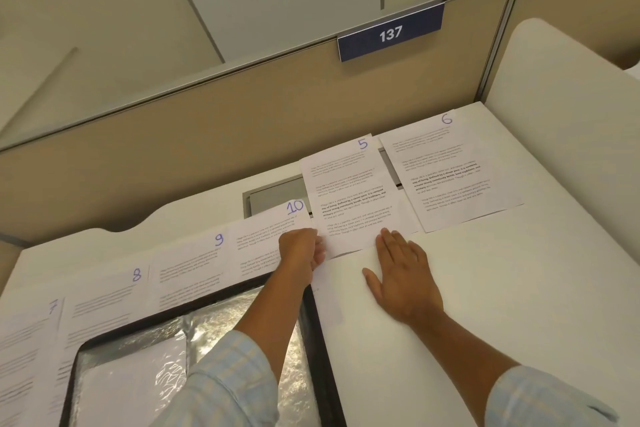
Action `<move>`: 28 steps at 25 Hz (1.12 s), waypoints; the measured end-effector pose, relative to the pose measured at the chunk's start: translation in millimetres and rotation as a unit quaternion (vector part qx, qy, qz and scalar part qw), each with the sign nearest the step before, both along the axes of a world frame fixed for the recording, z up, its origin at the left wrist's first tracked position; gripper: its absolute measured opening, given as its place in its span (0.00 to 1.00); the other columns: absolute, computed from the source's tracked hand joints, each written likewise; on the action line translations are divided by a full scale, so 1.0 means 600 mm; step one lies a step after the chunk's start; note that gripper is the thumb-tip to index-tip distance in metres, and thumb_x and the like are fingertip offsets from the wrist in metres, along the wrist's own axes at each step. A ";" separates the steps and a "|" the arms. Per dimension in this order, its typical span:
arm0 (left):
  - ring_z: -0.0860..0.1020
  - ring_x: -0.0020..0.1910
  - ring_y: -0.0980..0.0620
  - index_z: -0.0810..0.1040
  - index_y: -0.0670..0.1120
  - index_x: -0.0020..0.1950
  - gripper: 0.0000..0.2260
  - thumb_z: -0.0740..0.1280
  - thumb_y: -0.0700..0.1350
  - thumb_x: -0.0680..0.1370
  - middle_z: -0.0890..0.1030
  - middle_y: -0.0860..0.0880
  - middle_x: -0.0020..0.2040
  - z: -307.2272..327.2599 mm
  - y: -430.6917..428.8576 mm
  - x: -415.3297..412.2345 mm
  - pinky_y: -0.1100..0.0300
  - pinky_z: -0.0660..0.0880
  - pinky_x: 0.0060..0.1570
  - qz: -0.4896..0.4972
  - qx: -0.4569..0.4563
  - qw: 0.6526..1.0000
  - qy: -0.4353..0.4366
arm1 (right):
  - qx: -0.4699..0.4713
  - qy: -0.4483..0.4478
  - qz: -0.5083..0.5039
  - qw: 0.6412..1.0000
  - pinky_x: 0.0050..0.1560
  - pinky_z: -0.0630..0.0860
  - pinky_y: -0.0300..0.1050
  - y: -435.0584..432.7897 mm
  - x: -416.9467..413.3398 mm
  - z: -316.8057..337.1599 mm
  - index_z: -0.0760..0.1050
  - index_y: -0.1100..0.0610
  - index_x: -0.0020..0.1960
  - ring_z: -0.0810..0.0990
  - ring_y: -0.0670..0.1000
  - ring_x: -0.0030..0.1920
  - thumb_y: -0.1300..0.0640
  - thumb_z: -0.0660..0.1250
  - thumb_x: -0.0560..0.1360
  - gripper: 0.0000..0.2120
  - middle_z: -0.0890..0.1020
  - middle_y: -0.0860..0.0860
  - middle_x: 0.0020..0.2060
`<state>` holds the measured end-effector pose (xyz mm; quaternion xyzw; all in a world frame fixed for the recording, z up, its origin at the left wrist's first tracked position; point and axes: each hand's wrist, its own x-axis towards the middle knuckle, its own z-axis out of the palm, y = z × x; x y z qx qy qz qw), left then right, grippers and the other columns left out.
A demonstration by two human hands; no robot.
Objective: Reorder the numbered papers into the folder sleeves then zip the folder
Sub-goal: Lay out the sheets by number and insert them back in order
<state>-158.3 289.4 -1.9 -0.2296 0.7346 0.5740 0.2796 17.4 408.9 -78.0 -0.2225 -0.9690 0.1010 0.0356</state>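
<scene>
Six numbered sheets line the desk's [90,246] back edge: sheet 7 [24,350], sheet 8 [104,302], sheet 9 [190,263] and sheet 10 [263,229] on the left, sheet 5 [346,191] and sheet 6 [450,173] toward the right corner. Left hand [300,250] pinches sheet 5's lower left corner, fingers curled. Right hand [405,274] lies flat, fingers straight, on a white page [398,367] beside the open folder [323,364] at the front edge.

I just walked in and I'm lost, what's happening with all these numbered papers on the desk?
A person is sorting numbered papers into an open zip folder. The left hand pinches the lower corner of paper 5, while the right hand lies flat on the folder's white page, fingertips at that paper's bottom edge. Loose on the desk lie paper 6, paper 7, paper 8, paper 9 and paper 10.
</scene>
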 end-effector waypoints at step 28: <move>0.83 0.55 0.52 0.80 0.53 0.67 0.14 0.65 0.40 0.84 0.84 0.54 0.60 0.039 -0.077 0.033 0.53 0.83 0.55 -0.210 0.004 0.959 0.190 | -0.179 0.231 -0.137 0.946 0.71 0.71 0.56 -0.004 0.017 0.002 0.67 0.59 0.77 0.73 0.57 0.69 0.34 0.53 0.82 0.35 0.75 0.57 0.70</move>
